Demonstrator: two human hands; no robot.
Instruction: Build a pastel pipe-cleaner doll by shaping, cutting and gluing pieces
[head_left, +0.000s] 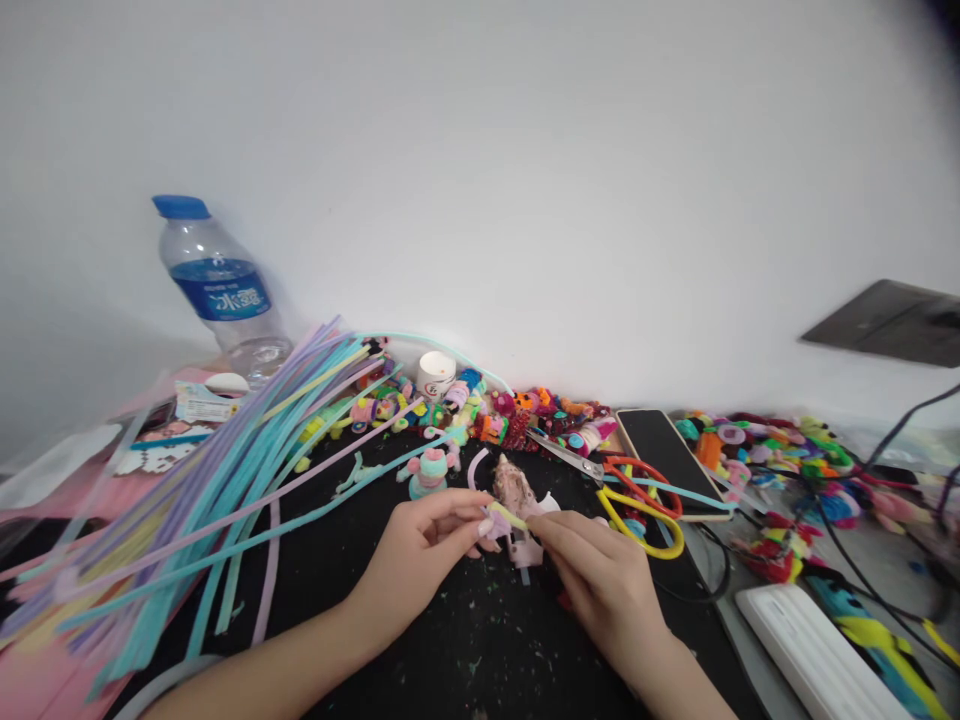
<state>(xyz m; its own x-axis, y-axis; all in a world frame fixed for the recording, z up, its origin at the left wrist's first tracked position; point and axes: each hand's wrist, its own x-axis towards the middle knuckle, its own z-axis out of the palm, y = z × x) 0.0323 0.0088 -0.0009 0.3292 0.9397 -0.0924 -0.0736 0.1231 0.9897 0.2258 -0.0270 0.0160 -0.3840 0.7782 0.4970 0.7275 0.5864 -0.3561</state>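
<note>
Pinching a lilac piece, the left hand could flatten it by squeezing; the right hand, gripping a yellow strip near centre, might nudge the scissors (handles close by). Fuzzy stems cross the black surface's left; pale wall far.

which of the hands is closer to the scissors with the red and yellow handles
Right. The right hand is just on the near side of the scissors, close to the yellow handle; the left hand is farther off to their left.
</note>
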